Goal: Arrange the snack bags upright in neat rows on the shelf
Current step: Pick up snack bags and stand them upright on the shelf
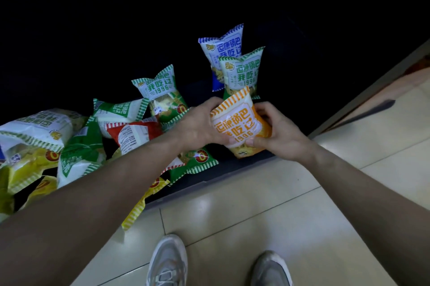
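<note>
An orange snack bag (239, 122) stands upright at the front right of the dark bottom shelf (218, 183). My left hand (200, 122) grips its left side and my right hand (277, 129) grips its right side, thumbs on its front. Directly behind it a green bag (243, 71) and a blue bag (223, 50) stand upright in a line. Another green bag (162, 92) stands tilted to the left of them. A heap of green, red and yellow bags (69, 146) lies flat at the left, partly hidden under my left forearm.
The shelf's front edge runs diagonally above a cream tiled floor (256, 211). My two grey shoes (169, 262) stand on the tiles below. A yellow bag (137, 211) hangs over the shelf edge. The shelf interior behind the bags is dark.
</note>
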Demonstrator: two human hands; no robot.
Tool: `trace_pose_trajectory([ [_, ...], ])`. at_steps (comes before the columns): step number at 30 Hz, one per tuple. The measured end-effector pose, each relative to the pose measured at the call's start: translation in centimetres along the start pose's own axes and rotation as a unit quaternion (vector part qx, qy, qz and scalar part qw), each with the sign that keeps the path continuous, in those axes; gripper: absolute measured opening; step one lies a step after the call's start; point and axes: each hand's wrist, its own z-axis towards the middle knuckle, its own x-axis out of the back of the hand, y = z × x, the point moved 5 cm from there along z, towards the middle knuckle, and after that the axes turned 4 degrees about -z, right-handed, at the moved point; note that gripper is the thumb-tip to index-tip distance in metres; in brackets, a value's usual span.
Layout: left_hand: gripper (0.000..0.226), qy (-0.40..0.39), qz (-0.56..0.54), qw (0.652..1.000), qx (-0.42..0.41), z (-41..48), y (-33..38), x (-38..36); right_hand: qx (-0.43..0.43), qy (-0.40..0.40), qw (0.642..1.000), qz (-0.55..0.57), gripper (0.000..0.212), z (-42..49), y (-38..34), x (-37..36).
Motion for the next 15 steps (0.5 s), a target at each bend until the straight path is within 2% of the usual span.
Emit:
trace_pose_trajectory([
  [3,0.081,0.065,0.151,0.986,0.001,1.3,0.9,0.8,-0.027,0.019,0.995,-0.091,0.093,-0.2,0.8,0.0],
  [5,0.088,0.107,0.245,0.964,0.004,3.0,1.6,1.6,-0.063,0.021,0.986,-0.156,0.094,-0.5,1.7,-0.1],
  [7,0.096,0.121,0.278,0.953,0.009,5.3,2.3,1.8,-0.091,-0.006,0.975,-0.204,0.089,-1.0,2.6,-0.7],
  [10,0.104,0.096,0.296,0.95,0.029,8.9,3.6,1.1,-0.129,-0.037,0.964,-0.23,0.088,-1.9,4.0,-1.4],
  [13,0.096,0.065,0.316,0.946,0.038,11.1,4.3,-0.8,-0.151,-0.05,0.957,-0.242,0.086,-2.5,5.1,-1.8],
  [15,0.09,0.078,0.334,0.939,0.018,11.8,4.6,-2.2,-0.152,-0.057,0.952,-0.26,0.085,-2.7,5.5,-1.9],
])
